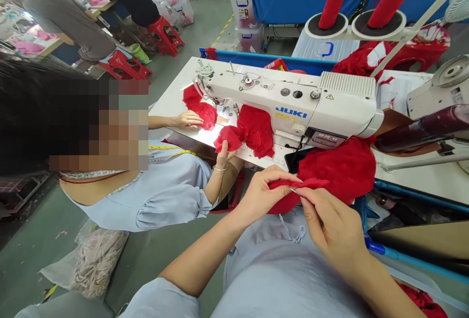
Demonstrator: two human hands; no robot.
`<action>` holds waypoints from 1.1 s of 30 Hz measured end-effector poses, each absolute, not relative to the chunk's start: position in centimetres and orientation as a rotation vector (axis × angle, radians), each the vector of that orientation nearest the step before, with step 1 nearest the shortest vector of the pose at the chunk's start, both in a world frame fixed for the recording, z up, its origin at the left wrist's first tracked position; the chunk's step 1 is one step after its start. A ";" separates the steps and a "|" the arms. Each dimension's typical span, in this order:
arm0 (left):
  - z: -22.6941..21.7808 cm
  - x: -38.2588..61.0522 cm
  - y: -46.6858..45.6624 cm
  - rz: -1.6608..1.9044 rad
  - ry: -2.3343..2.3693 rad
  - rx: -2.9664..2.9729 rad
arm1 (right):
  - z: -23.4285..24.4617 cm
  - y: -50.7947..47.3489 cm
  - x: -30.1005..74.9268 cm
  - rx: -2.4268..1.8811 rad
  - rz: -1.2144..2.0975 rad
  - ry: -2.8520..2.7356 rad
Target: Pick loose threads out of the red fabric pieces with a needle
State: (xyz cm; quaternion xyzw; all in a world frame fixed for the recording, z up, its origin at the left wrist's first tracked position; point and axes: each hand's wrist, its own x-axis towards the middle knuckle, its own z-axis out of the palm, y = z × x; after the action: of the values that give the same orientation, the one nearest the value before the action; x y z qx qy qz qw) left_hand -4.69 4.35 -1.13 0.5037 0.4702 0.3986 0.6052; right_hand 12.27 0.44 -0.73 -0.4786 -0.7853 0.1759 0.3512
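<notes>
Pale-blue clothing (289,274) lies nearest; above it, near the table (176,88), the left hand (262,192) pinches red cloth (315,182); the right hand (339,220) grips a slim metal tool (294,190), fingertips closed; a slip could snag the cloth.

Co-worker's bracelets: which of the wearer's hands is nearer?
Left. The left hand is right of the bracelets in the picture; the right hand is farther right and lower.
</notes>
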 end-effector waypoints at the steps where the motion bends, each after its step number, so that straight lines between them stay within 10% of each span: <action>1: -1.2 -4.9 4.4 0.939 1.071 1.138 | -0.8 0.6 12.3 -1.246 0.443 -2.030; 12: -0.2 -5.9 5.5 0.807 1.058 0.964 | -0.4 4.7 12.1 -1.377 1.533 -1.276; 33: -1.0 -7.2 7.3 0.881 1.020 1.204 | -0.6 3.7 10.2 -1.375 1.280 -0.937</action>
State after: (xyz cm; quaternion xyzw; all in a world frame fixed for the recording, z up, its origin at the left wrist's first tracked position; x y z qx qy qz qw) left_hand -7.20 7.34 -0.99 0.5234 0.4434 0.3828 0.6188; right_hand 10.17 3.67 -0.57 -0.5679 -0.3872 0.5287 0.4981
